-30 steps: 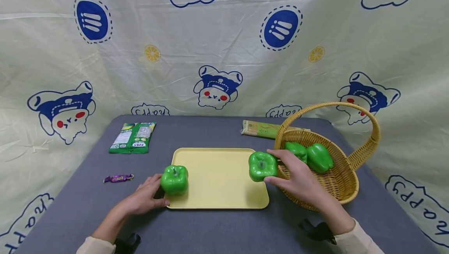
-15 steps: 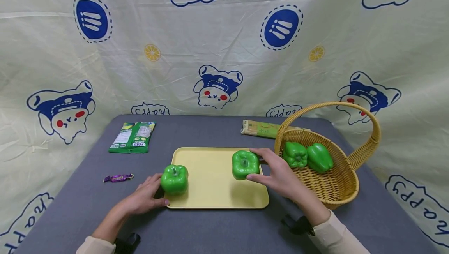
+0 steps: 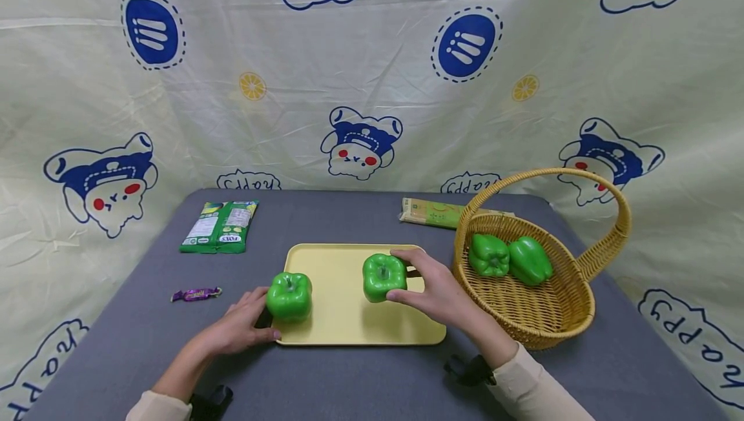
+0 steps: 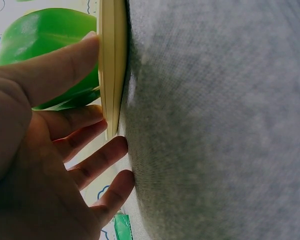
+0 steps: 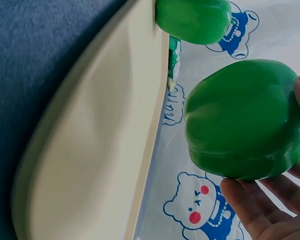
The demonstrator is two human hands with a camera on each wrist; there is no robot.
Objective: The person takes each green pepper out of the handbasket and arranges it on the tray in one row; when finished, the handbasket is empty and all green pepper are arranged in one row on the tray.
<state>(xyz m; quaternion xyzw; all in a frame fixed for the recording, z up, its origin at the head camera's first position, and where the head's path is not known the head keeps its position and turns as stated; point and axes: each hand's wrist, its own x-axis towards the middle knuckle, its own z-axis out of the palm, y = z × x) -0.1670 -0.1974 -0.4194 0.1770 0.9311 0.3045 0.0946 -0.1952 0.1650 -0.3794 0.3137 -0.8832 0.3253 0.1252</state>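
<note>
My right hand (image 3: 437,290) pinches a green bell pepper (image 3: 383,277) between thumb and fingers, stem side up. In the right wrist view this bell pepper (image 5: 245,120) hangs apart from the tray's surface. Beneath it lies a pale yellow rectangular tray (image 3: 343,327). A second green bell pepper (image 3: 289,297) sits at the tray's left end. Beside it, my left hand (image 3: 243,325) rests at the tray's left edge with fingers spread; the left wrist view has the thumb and fingertips right at the tray rim (image 4: 112,65).
A wicker basket (image 3: 540,318) with a tall handle stands at the right, holding two more bell peppers (image 3: 530,261). Behind it lies a long flat green-and-tan packet (image 3: 433,213). At the left are a green snack bag (image 3: 219,227) and a purple wrapped candy (image 3: 196,294).
My right hand has carried the bell pepper leftward from beside the basket to over the tray's right half. The left hand and the pepper near it have stayed in place.
</note>
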